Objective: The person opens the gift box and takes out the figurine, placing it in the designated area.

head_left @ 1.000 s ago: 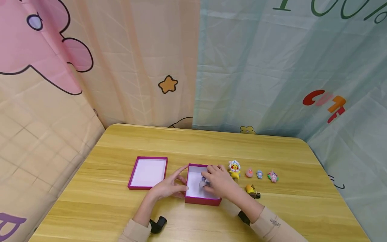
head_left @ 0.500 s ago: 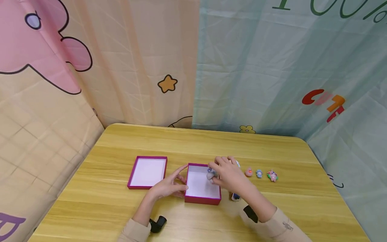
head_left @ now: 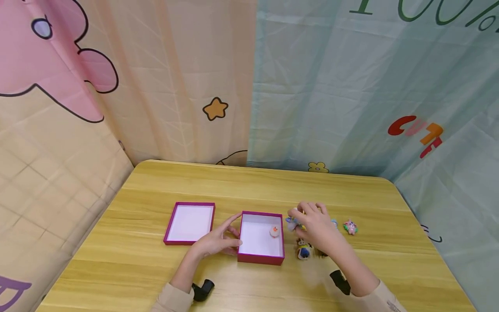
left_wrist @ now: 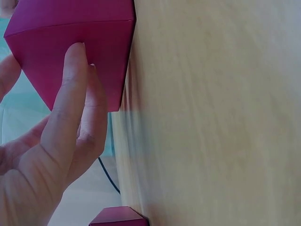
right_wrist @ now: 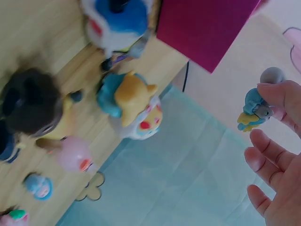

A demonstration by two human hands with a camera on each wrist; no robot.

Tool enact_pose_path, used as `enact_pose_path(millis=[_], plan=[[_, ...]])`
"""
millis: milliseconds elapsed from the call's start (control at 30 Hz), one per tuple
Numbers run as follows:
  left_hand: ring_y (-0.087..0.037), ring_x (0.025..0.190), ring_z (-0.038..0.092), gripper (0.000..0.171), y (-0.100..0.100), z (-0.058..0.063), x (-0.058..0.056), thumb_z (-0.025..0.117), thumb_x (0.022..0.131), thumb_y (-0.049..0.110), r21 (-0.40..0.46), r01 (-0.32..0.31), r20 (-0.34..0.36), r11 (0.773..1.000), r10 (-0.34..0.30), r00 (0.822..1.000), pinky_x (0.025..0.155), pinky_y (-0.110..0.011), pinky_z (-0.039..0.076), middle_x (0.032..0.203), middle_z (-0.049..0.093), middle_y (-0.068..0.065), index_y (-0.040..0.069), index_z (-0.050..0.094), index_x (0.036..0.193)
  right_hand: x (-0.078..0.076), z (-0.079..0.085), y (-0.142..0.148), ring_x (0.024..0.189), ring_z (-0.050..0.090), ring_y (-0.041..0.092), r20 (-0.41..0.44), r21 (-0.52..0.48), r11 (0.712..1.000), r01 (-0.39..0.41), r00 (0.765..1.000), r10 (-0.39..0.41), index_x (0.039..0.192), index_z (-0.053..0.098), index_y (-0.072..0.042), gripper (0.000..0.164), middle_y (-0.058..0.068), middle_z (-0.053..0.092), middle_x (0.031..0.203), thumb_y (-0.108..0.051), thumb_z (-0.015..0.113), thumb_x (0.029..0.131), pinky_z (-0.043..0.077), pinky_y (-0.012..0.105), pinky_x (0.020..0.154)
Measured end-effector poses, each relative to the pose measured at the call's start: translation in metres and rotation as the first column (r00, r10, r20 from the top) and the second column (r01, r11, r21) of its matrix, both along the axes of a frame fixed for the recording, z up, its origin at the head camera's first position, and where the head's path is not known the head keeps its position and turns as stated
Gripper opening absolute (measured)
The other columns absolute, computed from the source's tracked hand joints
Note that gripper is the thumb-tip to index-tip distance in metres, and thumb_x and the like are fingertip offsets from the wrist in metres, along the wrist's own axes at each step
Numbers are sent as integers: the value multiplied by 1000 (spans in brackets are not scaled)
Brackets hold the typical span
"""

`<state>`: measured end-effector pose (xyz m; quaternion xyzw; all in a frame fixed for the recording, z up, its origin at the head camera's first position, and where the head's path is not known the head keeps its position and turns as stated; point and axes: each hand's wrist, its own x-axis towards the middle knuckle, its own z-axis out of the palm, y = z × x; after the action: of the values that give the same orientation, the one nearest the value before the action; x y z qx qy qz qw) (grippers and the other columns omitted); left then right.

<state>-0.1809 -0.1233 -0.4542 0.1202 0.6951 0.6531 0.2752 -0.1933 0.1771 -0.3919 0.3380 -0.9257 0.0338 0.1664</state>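
My left hand [head_left: 218,240] touches the left wall of an open magenta box [head_left: 260,260]. In the left wrist view, its straight fingers [left_wrist: 66,103] lie against the box's outer side. Inside the box sits a small round white figurine [head_left: 274,232] with an orange mark. Just right of the box, my right hand [head_left: 317,227] pinches a small figurine [right_wrist: 256,106] between thumb and index finger, off the table. It is blue and yellow with a grey ball-shaped part. Behind that hand, a yellow figurine [right_wrist: 131,99] with a white hood stands mostly hidden in the head view.
The box lid [head_left: 192,223] lies inside up at the left. Right of the box stand a blue-skirted figurine [head_left: 303,251], a dark-topped one [right_wrist: 33,101], a pink duck [right_wrist: 75,153], a tiny blue one [right_wrist: 37,186] and a pink-green one [head_left: 350,226]. Curtains border the table.
My right hand has lifted the blue figurine out of the box and moved right with it. The white figurine in the box and the blue-skirted one have come into sight. My left hand stays put.
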Motion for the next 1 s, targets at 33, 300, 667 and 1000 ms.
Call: enact_pose_path(millis=[33,300,667,1000], plan=[[-22,81,61,80,0,0,0,64,85,11,1,0,1,1000,0,1000,77,-45,54,111,39,-20,17,15,147,0,-1,4,83,48,20,0,1,1000,9,1000,-9,103,62,-22,37,0,48,90,-22,78,70,39,49,84],[-22,80,61,81,-1,-3,-1,66,84,13,3,0,7,1000,0,1000,77,-44,54,110,39,-19,18,15,147,5,-6,31,88,50,24,22,33,995,96,995,-96,105,62,-19,38,2,49,90,-19,79,70,39,54,84],[-21,80,61,82,-2,-6,-3,67,83,15,7,5,1,1000,-5,1000,76,-43,55,109,39,-19,19,15,147,13,-23,72,81,49,23,29,-7,988,151,988,-151,102,64,-19,40,1,49,88,-14,81,66,40,51,76],[-21,80,61,82,-2,-5,-3,67,83,14,11,5,4,1000,-5,1000,76,-42,55,109,39,-19,18,15,147,22,-35,102,82,51,25,77,19,976,215,973,-216,98,63,-18,38,1,49,89,-12,81,65,40,49,71]])
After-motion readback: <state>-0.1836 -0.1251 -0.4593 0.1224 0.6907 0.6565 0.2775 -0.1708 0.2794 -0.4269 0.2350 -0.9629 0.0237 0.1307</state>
